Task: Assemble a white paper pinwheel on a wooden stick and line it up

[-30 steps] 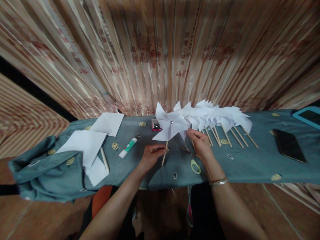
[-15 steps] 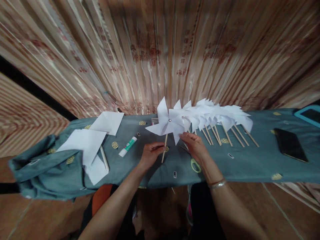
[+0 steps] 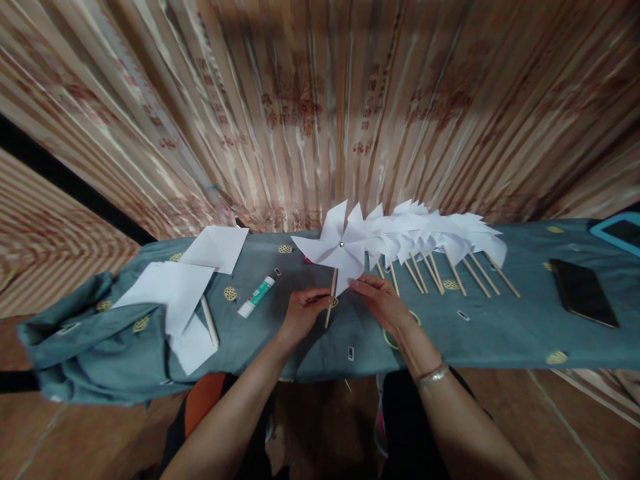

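Two bare hands meet over one white paper pinwheel (image 3: 336, 251), raised just above the cloth-covered surface (image 3: 500, 327); the left hand (image 3: 302, 311) has its fingers pinched around the wooden stick (image 3: 330, 297); the right hand (image 3: 383, 303) has loosely extended fingers touching a lower blade; a row of finished pinwheels (image 3: 435, 233) lies just beside, a glue stick (image 3: 256, 296) and paper sheets (image 3: 170, 287) farther left.

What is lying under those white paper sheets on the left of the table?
Under the paper sheets a pale stick pokes out, lying on the blue-green cloth. The stick's top end is covered by the paper, and anything else beneath stays hidden.
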`<state>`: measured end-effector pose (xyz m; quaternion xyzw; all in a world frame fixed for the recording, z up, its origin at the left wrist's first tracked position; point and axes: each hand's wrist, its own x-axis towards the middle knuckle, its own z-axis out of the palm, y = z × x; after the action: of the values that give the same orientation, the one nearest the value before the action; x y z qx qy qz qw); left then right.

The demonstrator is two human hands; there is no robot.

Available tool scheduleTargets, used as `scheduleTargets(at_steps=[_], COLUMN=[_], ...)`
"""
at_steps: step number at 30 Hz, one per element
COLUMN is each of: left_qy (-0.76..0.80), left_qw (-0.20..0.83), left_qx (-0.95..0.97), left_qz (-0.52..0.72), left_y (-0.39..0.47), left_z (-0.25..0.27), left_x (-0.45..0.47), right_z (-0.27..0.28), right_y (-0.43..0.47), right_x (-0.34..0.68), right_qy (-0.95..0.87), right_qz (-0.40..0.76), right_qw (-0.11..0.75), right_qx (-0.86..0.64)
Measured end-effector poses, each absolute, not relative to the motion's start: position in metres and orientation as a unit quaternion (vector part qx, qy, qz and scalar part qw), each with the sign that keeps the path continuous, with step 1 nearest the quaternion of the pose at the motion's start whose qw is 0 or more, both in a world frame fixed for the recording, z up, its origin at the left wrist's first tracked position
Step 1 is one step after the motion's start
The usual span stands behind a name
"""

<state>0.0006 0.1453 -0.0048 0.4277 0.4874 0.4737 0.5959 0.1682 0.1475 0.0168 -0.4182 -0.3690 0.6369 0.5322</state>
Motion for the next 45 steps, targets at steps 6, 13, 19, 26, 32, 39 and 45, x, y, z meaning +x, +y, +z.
scheduleTargets(at_steps=[6,13,19,26,32,39,45], left_qy=[0.481,0.467,0.477,0.494,0.486,0.485,0.475], left_qw=[0.594,0.599,0.587,0.573,0.584,0.593,0.597], left_qx=[0.448,0.463,0.455,0.444,0.481,0.502,0.504], left_qz=[0.464,0.458,0.471,0.480,0.437,0.402,0.404], left_y=[0.143,0.141,0.146,0.147,0.142,0.140,0.140], left_z=[-0.005,-0.007,-0.004,-0.003,-0.004,-0.005,-0.001], left_x=[0.001,0.004,-0.004,-0.010,-0.008,-0.009,-0.010], right_z=[0.017,0.014,0.010,0.011,0.012,0.012,0.013], right_y=[0.147,0.146,0.149,0.161,0.170,0.170,0.168], right_x=[0.165,0.159,0.178,0.210,0.210,0.209,0.208], right_qy=[-0.375,-0.398,-0.413,-0.326,-0.253,-0.266,-0.266], right_qz=[0.651,0.651,0.610,0.494,0.522,0.572,0.576], right_qw=[0.522,0.501,0.487,0.622,0.678,0.663,0.652], right_qx=[-0.404,-0.409,-0.469,-0.513,-0.451,-0.403,-0.415])
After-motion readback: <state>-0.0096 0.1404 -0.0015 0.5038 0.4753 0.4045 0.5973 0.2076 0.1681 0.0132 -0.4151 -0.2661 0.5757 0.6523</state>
